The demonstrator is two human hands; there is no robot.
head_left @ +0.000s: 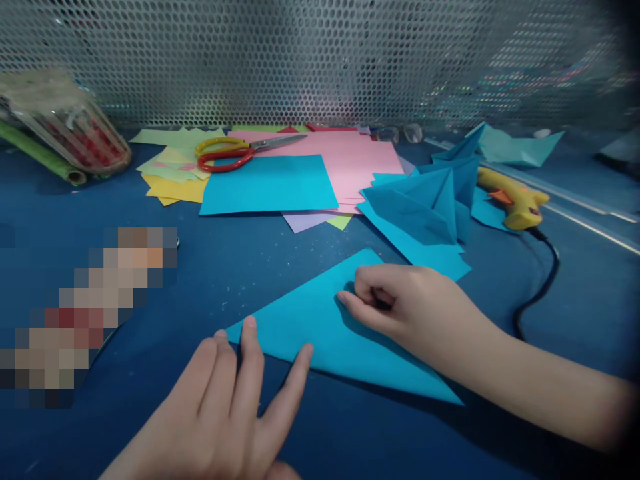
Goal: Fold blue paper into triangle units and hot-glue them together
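Blue desk [150, 280], perforated metal screen [320, 60] along its far edge. Near edge: left hand [220, 413], fingers spread, fingertips pressing the folded cyan paper triangle [320, 327]; right hand [410, 307], loosely curled, apparently pressing its crease. Far-right: glue gun [515, 200].

Red-and-yellow scissors [240, 152] lay across pink and yellow sheets [365, 167] near the surface's far edge; a blue sheet [267, 183] overlapped them; folded blue models [425, 203] and a yellow glue gun [515, 200] sat toward the right edge.
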